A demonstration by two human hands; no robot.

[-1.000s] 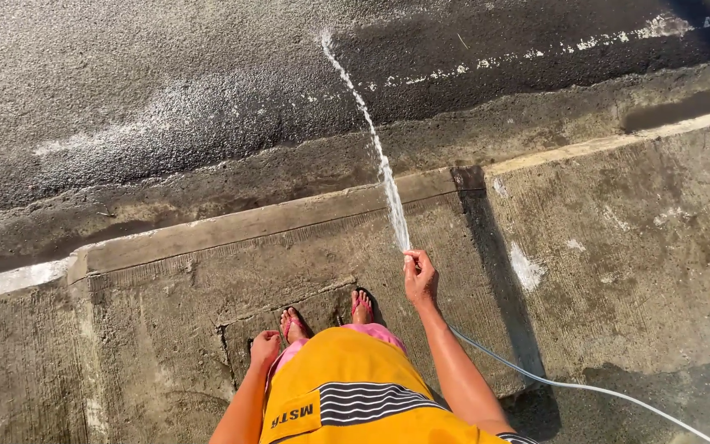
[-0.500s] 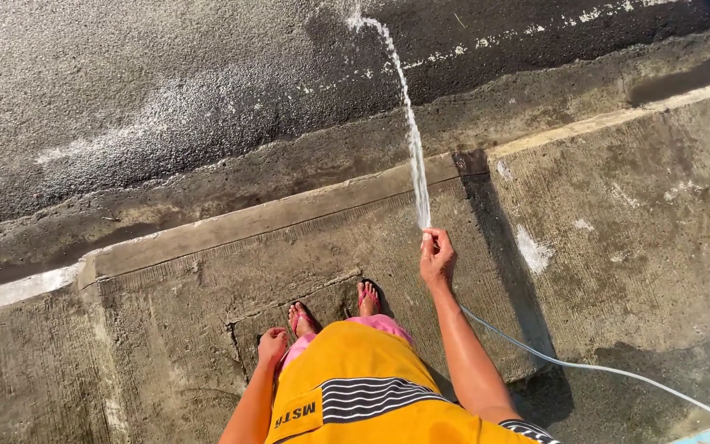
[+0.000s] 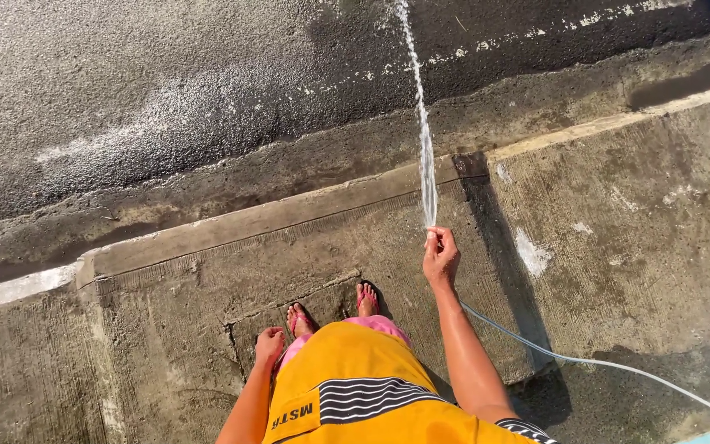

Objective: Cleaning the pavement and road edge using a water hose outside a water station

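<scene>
My right hand (image 3: pixel 440 256) is stretched forward and closed around the end of a thin pale hose (image 3: pixel 585 360), which trails back to the right across the concrete. A narrow jet of water (image 3: pixel 421 123) shoots from the hose end, over the curb and onto the dark asphalt road at the top of the view. My left hand (image 3: pixel 269 344) hangs beside my hip with its fingers loosely curled, holding nothing. I wear a yellow shirt (image 3: pixel 363 395) with dark stripes, and my feet (image 3: pixel 334 311) in pink sandals stand on the concrete slab.
A pale concrete curb (image 3: pixel 273 215) runs diagonally between the concrete pavement and the asphalt road (image 3: pixel 166 82). The road glistens wet in a band beyond the curb. A square cracked patch (image 3: pixel 289 300) lies in the slab under my feet. A shadow falls at the lower right.
My right hand has lifted the hose end a little and moved it right. The jet now lands farther up the road, beyond the top edge of the view.
</scene>
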